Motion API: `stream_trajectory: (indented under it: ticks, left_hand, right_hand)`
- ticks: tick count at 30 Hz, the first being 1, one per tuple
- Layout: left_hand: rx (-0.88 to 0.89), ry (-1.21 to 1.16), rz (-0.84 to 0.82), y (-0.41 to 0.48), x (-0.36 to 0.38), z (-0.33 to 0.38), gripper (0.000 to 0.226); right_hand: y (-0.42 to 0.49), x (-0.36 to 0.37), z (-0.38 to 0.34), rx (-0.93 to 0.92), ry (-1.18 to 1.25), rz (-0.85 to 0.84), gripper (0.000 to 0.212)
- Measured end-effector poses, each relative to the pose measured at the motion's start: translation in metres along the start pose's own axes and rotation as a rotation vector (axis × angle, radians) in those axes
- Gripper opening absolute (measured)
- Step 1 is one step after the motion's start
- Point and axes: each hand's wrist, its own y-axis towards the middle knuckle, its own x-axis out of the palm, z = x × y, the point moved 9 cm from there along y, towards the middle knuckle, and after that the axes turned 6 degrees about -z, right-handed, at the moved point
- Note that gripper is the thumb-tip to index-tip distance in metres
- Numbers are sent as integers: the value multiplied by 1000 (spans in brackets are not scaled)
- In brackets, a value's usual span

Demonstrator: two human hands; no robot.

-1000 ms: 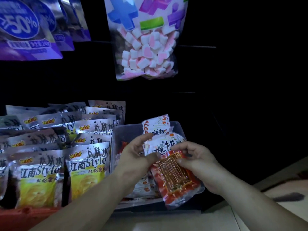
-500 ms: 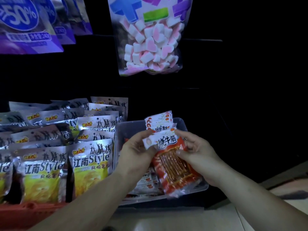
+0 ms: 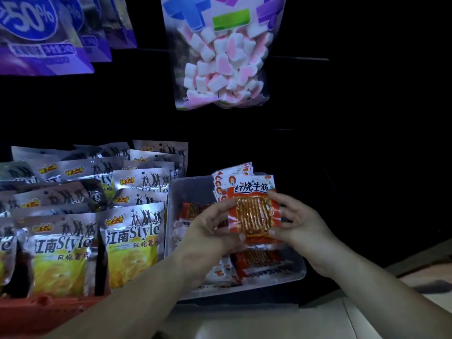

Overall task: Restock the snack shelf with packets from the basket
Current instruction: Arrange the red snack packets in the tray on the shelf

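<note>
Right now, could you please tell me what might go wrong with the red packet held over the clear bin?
1. The left hand and right hand pinch the red packet only at its side edges; it might slip onto the flat packets below.
2. Pushing it back could topple the upright packets behind it.

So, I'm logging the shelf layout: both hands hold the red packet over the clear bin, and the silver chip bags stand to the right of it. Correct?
Not quite. In the head view the silver chip bags stand left of the clear bin, not right. The rest holds: the left hand and right hand hold the red packet over it.
</note>
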Motion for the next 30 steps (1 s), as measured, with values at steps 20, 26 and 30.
stream_trajectory:
  ticks: [20,26,30]
  left_hand:
    - [-116,-350,140,-1,-16,-18,33]
    - [-92,-188,158,-4,-10,-7,16]
    - [32,13,201,-5,-8,5,13]
  right_hand:
    - [-8,9,-3,-17,11,-171,97]
    - [-10,22,-6,-31,-39,-189,86]
    - [-14,21,-28,-206,-194,-34,63]
